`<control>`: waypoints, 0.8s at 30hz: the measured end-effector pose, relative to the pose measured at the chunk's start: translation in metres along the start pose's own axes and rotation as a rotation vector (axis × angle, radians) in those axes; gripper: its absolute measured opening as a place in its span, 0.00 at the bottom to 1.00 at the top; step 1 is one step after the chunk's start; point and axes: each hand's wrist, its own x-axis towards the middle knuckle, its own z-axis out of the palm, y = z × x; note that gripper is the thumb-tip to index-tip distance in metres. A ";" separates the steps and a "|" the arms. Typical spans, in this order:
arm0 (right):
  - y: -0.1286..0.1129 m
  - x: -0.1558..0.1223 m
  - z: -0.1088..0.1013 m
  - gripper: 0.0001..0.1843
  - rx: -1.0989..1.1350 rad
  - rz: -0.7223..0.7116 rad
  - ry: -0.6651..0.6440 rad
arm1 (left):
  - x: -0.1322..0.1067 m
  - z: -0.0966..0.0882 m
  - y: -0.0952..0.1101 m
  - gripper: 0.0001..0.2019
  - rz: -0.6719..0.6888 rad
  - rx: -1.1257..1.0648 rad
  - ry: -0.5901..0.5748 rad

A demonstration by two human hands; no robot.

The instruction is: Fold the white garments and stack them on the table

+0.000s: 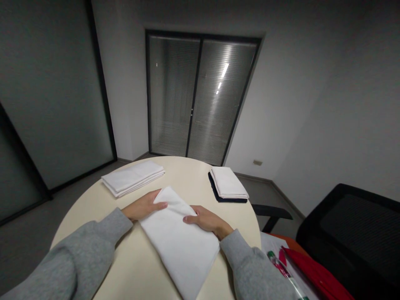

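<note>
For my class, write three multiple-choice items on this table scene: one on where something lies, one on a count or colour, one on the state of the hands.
1. Where is the stack with the dark cloth at its bottom?
A. on the table's far right
B. under the person's hands
C. on the chair

2. How many separate piles or pieces of cloth lie on the table?
A. one
B. three
C. five

3. How do the hands rest on the white cloth?
A. clenched in fists
B. lifted above it
C. flat on its edges

Answers:
1 A, the dark-bottomed stack lies on the table far right.
2 B, with the left stack and white cloth.
3 C, left hand and right hand press open.
</note>
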 end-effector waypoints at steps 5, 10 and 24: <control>-0.003 -0.002 0.000 0.31 0.012 0.009 -0.005 | 0.001 0.006 -0.002 0.32 0.058 0.048 0.070; -0.010 -0.007 -0.005 0.31 0.045 0.034 0.022 | 0.003 0.009 0.001 0.35 0.069 0.056 0.117; -0.068 -0.038 -0.218 0.19 0.194 0.089 0.600 | 0.030 0.018 -0.049 0.40 -0.023 0.109 0.405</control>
